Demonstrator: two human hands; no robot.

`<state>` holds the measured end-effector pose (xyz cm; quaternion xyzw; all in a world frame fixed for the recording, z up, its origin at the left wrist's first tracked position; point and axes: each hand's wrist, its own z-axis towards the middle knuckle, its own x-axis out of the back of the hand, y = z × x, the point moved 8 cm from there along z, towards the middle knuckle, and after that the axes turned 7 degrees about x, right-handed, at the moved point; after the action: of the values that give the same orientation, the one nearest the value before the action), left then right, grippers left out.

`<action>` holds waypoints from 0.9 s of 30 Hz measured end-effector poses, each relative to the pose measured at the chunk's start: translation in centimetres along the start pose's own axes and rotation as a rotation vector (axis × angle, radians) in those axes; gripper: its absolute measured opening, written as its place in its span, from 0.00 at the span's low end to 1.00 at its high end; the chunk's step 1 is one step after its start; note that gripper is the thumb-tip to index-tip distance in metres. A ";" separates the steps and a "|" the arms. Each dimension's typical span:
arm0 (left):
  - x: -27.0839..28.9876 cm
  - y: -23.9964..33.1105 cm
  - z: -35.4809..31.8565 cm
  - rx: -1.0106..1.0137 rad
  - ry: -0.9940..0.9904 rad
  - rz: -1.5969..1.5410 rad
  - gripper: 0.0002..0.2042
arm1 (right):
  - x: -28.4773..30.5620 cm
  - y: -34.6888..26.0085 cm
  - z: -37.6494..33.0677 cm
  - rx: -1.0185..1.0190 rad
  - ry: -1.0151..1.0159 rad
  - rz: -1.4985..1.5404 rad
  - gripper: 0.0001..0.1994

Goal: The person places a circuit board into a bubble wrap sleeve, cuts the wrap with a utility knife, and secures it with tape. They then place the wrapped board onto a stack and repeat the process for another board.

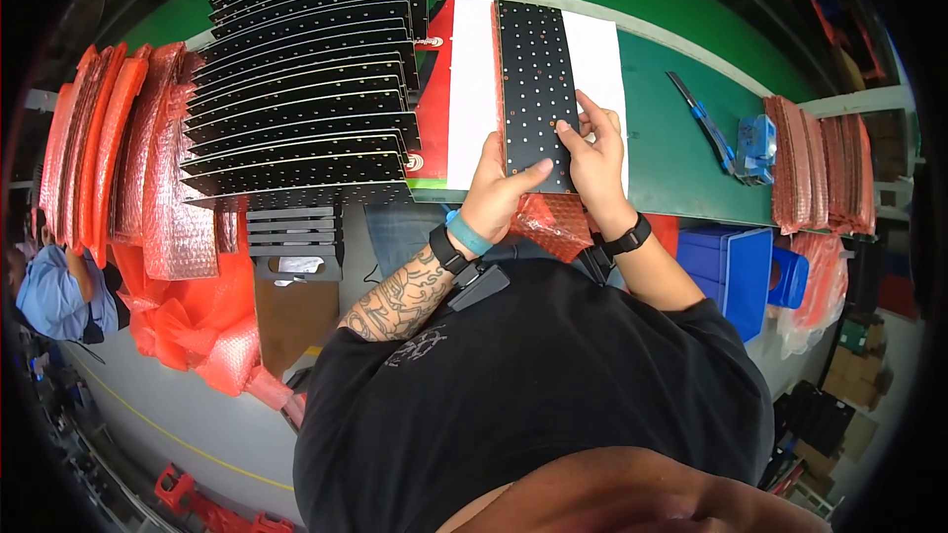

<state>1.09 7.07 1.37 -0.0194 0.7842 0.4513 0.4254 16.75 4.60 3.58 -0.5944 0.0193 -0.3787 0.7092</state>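
1. One red bubble-wrap piece (555,224), nearest the body, hanging at worktop edge below near end of black board (534,69).
2. L hand (491,199), qty 1: pinching board's near L corner, thumb on top, other fingers mostly hidden. Teal band (468,235) + blk strap (447,250) at wrist.
3. R hand (598,160), qty 1: thumb on board's face nr R edge, fingers half-curled alongside; can't tell if they grip.
4. Black board, 1 pc, long, dotted w/ small light specks; btwn both hands, running away from body. Red strip along its L edge.
5. White sheet (472,89), 1, under board, showing both sides.
6. Worktop (681,173), green.
7. Blk boards (301,104), many, standing in a row, L of sheet.
8. Cutter (702,122), blue/blk, 1, R of sheet; blue block (756,143) just beside.
9. Red bubble-wrap stacks, far R (796,166) & far L (128,148).
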 end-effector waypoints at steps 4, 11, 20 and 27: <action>0.7 -0.8 0.4 0.002 -0.019 -0.009 0.35 | -0.1 0.0 0.2 0.034 -0.010 0.007 0.26; 0.9 -0.9 0.7 0.033 -0.051 0.036 0.36 | 1.2 -2.0 6.2 0.324 -0.027 -0.361 0.24; 0.5 -1.5 0.3 0.009 -0.093 0.139 0.38 | -9.1 -0.7 22.1 0.385 -0.821 -0.519 0.28; -0.3 -0.7 -0.3 -0.188 -0.112 0.510 0.39 | -5.3 -4.0 22.4 0.256 -1.022 -0.521 0.26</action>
<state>1.33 6.29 1.11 0.1640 0.6938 0.6149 0.3371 21.62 26.09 11.34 -0.5963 -0.5177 -0.2054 0.5781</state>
